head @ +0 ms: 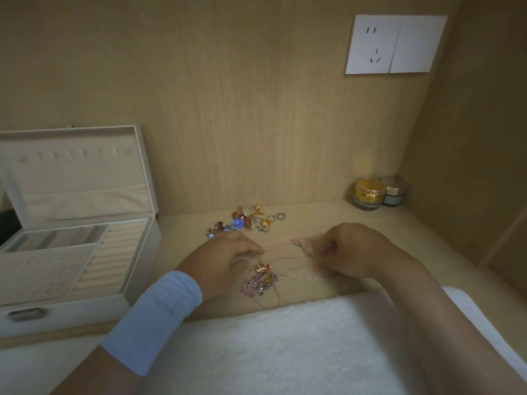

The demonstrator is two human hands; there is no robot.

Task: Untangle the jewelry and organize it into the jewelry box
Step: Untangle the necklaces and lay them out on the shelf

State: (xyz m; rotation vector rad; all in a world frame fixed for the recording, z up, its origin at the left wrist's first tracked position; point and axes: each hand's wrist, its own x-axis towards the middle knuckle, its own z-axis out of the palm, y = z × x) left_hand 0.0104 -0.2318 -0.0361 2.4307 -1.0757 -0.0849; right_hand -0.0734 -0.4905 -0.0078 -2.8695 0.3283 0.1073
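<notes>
- The left hand [225, 260] has its fingers curled and pinches the pink cord [281, 244] at its left part. The thumb and forefinger meet on the strand.
- The right hand [353, 252] has its fingers curled inward. It appears to pinch the far end of the same cord, beside a small pendant [307, 249].
- Purpose of this hold, as judged: the two hands draw the cord taut between them. This frees one strand from the tangle [261, 280], which lies on the wooden shelf [328, 220] between and just below the hands.
- A thin silver chain [302, 277] runs from the tangle toward the right hand.
- The loose pile [248, 220] of charms and rings lies behind the left hand, apart from the tangle. It is probably set aside for sorting.
- The jewelry box [137, 292] stands open at the left, near the left hand. Its lid is upright, so the compartments are within reach. No piece is visible in it.
- Count: two hands, one cord under tension, one tangle, one loose pile, one box.
- Rings in the pile: at least three are visible. An exact total cannot be told.
- Box sections visible: one perforated pad, one bank of ring rolls, one divided tray.
- Other items: two jars [368, 193] in the right corner, one wristband [159, 317] on the left forearm, one white towel [271, 337] at the near edge.
</notes>
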